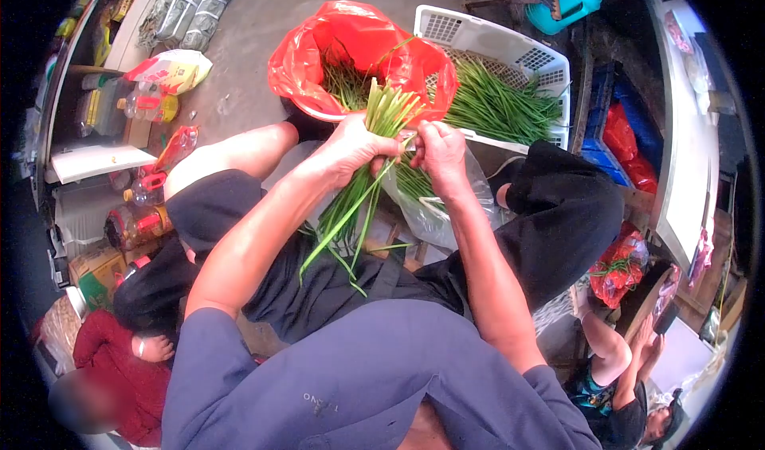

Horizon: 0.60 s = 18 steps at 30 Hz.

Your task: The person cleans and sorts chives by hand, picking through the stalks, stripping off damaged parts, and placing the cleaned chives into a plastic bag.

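My left hand [356, 149] is closed around a bunch of green chives [351, 203]. Their pale stem ends point up and away, and the green leaves hang down toward my lap. Beside the stems, my right hand [441, 154] is pinched shut at a thin chive stalk, mostly hidden by the fingers. Just beyond my hands stands a bucket lined with a red plastic bag [299, 60], with chive scraps inside. More chives lie in a white plastic basket [550, 72]. Below my right hand, a clear plastic bag [434, 219] also has chives in it.
Bottles [143, 227] and a shelf line the left side. A blue crate [598, 151] with red bags is at the right, near a white tabletop [677, 147]. A person in a red sleeve [103, 354] sits lower left; another person [625, 370] is lower right.
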{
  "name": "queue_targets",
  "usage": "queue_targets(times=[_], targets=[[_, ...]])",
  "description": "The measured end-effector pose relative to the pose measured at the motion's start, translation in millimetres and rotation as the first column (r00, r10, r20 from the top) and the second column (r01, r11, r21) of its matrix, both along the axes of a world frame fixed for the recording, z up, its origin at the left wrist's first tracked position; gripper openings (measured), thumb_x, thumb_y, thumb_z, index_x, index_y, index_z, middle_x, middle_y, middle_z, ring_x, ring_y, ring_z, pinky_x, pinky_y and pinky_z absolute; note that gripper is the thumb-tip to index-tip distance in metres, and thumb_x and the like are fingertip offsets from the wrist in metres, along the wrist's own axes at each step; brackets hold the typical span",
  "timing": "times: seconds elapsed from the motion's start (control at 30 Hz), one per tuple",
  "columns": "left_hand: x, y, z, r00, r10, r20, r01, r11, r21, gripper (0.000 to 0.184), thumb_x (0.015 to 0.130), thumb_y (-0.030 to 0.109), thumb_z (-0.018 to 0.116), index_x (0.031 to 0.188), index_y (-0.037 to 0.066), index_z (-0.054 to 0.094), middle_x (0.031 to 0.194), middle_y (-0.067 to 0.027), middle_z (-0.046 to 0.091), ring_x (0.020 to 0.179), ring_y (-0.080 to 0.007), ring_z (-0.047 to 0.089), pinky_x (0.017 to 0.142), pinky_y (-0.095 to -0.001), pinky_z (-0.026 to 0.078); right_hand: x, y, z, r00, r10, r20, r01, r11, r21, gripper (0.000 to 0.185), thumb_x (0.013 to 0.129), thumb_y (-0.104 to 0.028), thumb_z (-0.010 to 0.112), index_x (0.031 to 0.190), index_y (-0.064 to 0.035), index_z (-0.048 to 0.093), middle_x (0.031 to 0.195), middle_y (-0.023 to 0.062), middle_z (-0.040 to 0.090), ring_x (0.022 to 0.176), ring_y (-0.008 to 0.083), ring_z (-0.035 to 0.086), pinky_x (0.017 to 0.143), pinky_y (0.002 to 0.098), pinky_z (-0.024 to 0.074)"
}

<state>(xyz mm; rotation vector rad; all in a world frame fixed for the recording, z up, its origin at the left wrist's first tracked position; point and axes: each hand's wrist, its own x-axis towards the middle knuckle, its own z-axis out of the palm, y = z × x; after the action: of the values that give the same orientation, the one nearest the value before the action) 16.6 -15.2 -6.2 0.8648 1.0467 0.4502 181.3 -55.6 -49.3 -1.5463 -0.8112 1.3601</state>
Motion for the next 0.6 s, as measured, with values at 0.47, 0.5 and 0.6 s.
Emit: queue_targets(times=[0.47, 0.5, 0.6], targets=[[-3.3, 1.7, 6.4, 0.998, 0.048, 0.034, -0.047, 0.998, -0.031, 0.02, 0.073, 0.003, 0.07, 0.09, 0.003, 0.061, 0.074, -0.0023, 0.062, 0.054, -0.0075, 0.053, 0.044, -0.0197, 0.038, 6.1, 9.0, -19.1, 0.953, -0.167, -0.252, 0.174, 0.985, 0.004, 0.026, 0.096, -0.024, 0.053, 0.088, -0.0006, 0.061, 0.077, 0.007, 0.063, 0.057, 0.0103, 0.059, 0.054, 0.0238, 0.0513], [-3.3, 1.5, 6.0, 0.996, 0.071, 0.052, -0.069, 0.997, -0.039, 0.02, 0.073, 0.003, 0.07, 0.09, 0.003, 0.061, 0.074, -0.0025, 0.062, 0.055, -0.0076, 0.053, 0.044, -0.0198, 0.038, 4.8, 9.0, -16.5, 0.945, -0.169, -0.281, 0.179, 0.984, 0.01, 0.025, 0.096, -0.024, 0.053, 0.09, -0.0007, 0.061, 0.078, 0.0072, 0.063, 0.058, 0.0103, 0.059, 0.056, 0.0242, 0.0518], [-4.3, 2.1, -0.2, 0.994, 0.09, 0.069, -0.085, 0.994, -0.071, 0.02, 0.073, 0.004, 0.07, 0.091, 0.004, 0.061, 0.075, -0.0026, 0.063, 0.056, -0.0074, 0.054, 0.044, -0.0197, 0.038, 1.1, 9.2, -9.6, 0.871, -0.18, -0.457, 0.205, 0.979, 0.006, 0.022, 0.095, -0.022, 0.055, 0.09, -0.001, 0.061, 0.079, 0.0064, 0.063, 0.057, 0.0095, 0.058, 0.057, 0.0244, 0.0514]])
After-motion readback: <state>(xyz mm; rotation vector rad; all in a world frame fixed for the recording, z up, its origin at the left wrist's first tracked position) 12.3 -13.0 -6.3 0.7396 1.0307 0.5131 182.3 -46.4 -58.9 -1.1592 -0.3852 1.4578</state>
